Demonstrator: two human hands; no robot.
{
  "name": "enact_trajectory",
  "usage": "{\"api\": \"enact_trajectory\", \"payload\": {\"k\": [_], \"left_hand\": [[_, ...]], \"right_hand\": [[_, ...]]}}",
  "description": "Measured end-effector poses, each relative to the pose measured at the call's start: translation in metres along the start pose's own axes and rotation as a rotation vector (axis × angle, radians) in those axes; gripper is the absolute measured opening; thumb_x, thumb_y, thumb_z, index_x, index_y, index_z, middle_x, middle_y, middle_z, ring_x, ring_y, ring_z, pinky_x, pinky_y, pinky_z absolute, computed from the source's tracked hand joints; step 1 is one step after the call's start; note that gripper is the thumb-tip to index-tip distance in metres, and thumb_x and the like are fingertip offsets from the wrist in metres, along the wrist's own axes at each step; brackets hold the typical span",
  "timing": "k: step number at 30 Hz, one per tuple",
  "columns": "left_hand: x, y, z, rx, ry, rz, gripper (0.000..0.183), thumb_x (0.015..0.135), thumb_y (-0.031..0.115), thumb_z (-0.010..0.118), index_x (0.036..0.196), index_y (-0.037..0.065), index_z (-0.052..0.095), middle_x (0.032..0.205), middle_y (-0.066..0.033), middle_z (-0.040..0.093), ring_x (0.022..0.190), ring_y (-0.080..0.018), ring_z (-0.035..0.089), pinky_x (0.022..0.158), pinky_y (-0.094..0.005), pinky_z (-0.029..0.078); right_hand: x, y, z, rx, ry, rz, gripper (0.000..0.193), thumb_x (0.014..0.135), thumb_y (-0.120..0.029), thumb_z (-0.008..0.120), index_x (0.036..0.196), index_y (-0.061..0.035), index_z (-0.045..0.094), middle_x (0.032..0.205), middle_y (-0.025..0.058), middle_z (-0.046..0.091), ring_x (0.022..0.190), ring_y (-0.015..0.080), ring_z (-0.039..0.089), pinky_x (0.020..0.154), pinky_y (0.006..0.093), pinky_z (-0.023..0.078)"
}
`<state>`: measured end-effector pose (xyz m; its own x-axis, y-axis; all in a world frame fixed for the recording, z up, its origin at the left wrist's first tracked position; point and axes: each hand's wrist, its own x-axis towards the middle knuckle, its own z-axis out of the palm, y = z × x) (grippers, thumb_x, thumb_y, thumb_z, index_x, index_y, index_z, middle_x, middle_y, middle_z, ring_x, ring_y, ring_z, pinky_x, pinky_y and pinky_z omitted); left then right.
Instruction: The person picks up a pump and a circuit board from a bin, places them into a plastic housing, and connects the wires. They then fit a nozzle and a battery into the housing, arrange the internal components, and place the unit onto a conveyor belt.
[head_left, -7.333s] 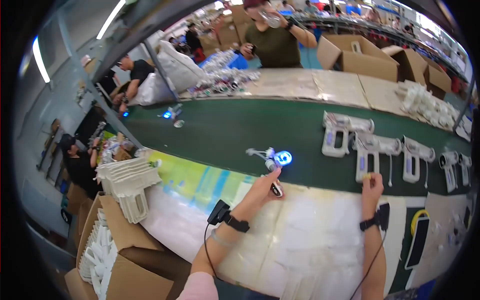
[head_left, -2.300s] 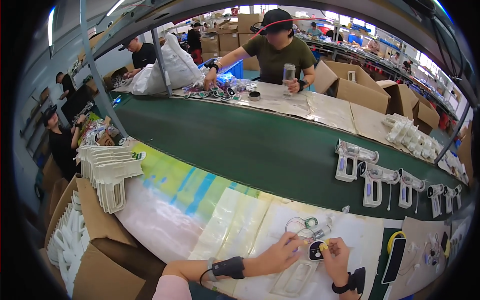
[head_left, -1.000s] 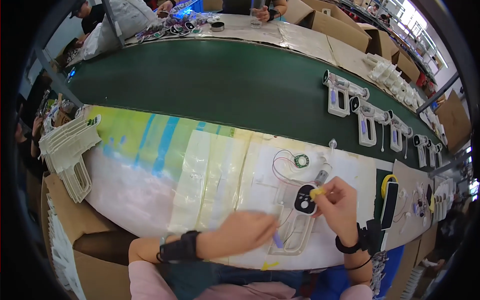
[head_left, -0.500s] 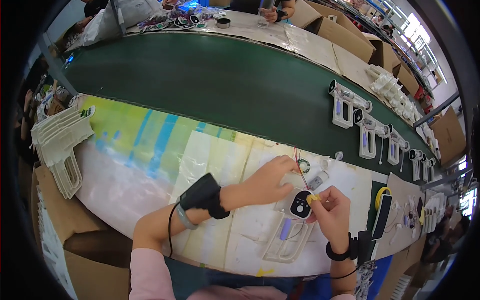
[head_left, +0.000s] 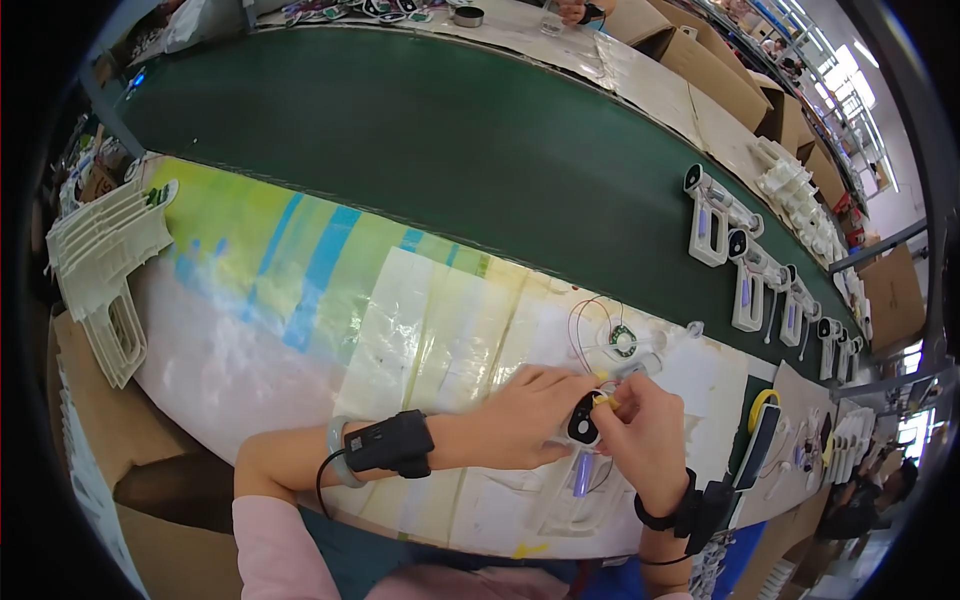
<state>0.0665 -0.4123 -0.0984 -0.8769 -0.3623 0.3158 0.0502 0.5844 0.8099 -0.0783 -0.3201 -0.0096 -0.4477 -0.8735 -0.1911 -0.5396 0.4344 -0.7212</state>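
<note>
Right hand (head_left: 645, 430) pinches the black oval faceplate (head_left: 578, 418) by its right edge, above the near white pistol-shaped housing (head_left: 552, 518). Left hand (head_left: 530, 412), half-curled, meets its left side; whether it grips, I cannot tell. The wristband unit's (head_left: 388, 444) pale label is too small to read.

Beyond the belt (head_left: 400, 130), a sack (head_left: 203, 24) is set at left, a tin (head_left: 468, 17) midway, cartons (head_left: 722, 85) at right; on the belt's near side, an open box (head_left: 185, 550) is placed at left, a phone (head_left: 758, 440) and yellow ring (head_left: 765, 400) at right
</note>
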Motion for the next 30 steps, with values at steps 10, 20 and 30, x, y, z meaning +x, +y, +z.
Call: {"api": "enact_trajectory", "payload": {"k": [10,20,30], "left_hand": [[-0.007,0.003,0.006,-0.044,0.084,-0.013,0.071,0.065,0.018,0.081,0.126,0.004,0.049,0.117,-0.0114,0.057,0.115,-0.0308,0.052,0.099,-0.0418,0.038],[-0.010,-0.002,-0.016,-0.402,0.011,-0.123,0.056,0.079,0.014,0.070,0.130,0.003,0.049,0.136,-0.0146,0.045,0.130,-0.0319,0.044,0.104,-0.0406,0.038],[0.036,-0.006,-0.019,-0.564,0.186,-0.337,0.013,0.087,0.009,0.071,0.093,0.000,0.065,0.077,-0.0040,0.067,0.074,-0.0110,0.064,0.070,-0.0252,0.051]], "right_hand": [[-0.012,-0.012,0.023,-0.328,0.103,-0.088,0.014,0.075,-0.006,0.069,0.076,-0.0019,0.056,0.061,0.0155,0.062,0.051,0.0319,0.061,0.051,0.0388,0.047],[-0.051,0.027,0.003,0.290,0.084,0.132,0.011,0.090,-0.001,0.063,0.098,0.0064,0.063,0.080,0.0096,0.069,0.068,0.0151,0.068,0.061,0.0255,0.055],[-0.112,0.036,0.015,-0.193,0.103,-0.064,0.052,0.070,-0.010,0.083,0.115,0.0003,0.059,0.112,0.0134,0.055,0.086,0.0201,0.060,0.064,0.0284,0.052]]}}
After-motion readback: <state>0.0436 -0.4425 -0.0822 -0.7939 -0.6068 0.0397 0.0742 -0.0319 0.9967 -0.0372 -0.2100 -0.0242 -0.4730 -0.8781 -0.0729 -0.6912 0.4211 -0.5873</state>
